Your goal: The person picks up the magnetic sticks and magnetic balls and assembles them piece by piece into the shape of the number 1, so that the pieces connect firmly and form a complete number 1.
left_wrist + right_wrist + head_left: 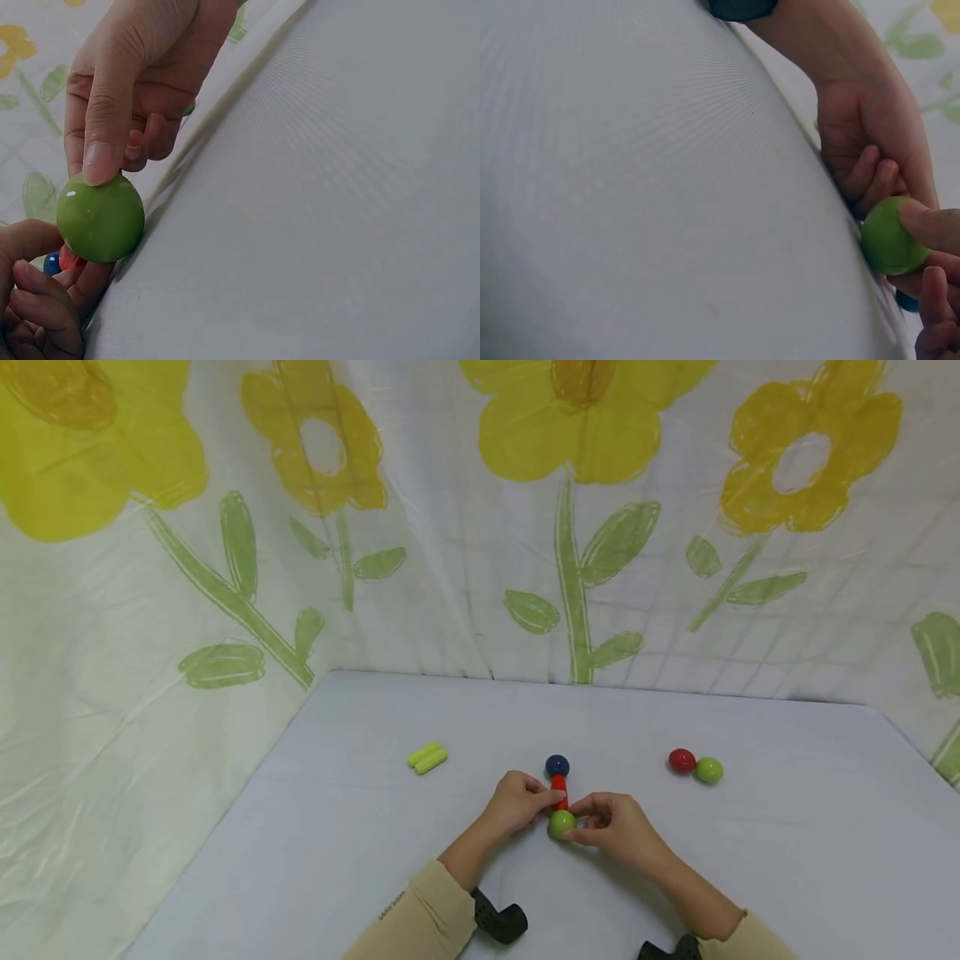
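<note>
My left hand pinches a short red rod between thumb and fingers. At the rod's far end sits a dark blue ball, right up against it. A shiny green ball is at the near end, where my right hand grips it with thumb and fingers. The right thumb lies on the green ball in the left wrist view, and the blue ball peeks out behind the left fingers. In the right wrist view the green ball hides most of the rod.
Two yellow-green rods lie side by side on the white table, left of the hands. A red ball and another green ball sit together at the right. Behind the table hangs a flower-patterned curtain.
</note>
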`<state>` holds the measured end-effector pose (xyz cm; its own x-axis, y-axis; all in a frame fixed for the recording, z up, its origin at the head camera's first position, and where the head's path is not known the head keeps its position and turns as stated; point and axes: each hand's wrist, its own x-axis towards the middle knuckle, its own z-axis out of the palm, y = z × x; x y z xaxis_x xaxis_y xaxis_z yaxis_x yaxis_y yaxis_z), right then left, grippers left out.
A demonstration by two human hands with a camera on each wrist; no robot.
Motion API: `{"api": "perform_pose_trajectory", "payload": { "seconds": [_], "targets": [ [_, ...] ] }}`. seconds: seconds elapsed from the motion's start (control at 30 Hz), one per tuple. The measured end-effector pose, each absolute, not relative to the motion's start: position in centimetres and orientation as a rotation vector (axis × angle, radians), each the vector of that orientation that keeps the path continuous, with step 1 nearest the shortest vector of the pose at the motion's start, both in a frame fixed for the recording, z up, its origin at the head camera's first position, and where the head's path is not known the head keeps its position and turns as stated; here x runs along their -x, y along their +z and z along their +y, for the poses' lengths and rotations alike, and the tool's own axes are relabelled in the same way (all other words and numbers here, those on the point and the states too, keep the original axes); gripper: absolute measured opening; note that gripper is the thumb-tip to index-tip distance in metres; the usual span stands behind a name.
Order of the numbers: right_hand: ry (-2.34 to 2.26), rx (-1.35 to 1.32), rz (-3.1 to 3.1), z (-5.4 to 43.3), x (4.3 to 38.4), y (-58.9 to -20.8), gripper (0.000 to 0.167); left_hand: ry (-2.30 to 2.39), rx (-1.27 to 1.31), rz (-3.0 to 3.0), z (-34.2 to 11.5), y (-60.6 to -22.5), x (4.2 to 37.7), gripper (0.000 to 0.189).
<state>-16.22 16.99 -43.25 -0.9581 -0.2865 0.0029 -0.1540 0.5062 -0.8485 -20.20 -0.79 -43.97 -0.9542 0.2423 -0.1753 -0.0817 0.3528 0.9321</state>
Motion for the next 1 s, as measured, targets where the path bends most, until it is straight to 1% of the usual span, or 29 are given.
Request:
{"api": "perform_pose_trajectory", "payload": {
  "seconds": [0.43,0.63,1.0],
  "targets": [
    [-1.429,0.421,2.625,17.27,16.24,-43.48,0.029,1.634,-0.148,2.340,-0.78,-44.04,20.15,0.026],
    [-1.420,0.454,2.605,17.47,16.31,-43.41,0.030,1.638,-0.161,2.340,-0.76,-44.07,20.18,0.027],
    [-1.425,0.425,2.604,17.44,16.36,-43.57,0.031,1.622,-0.126,2.349,-1.01,-44.04,20.17,0.026]
  ]
}}
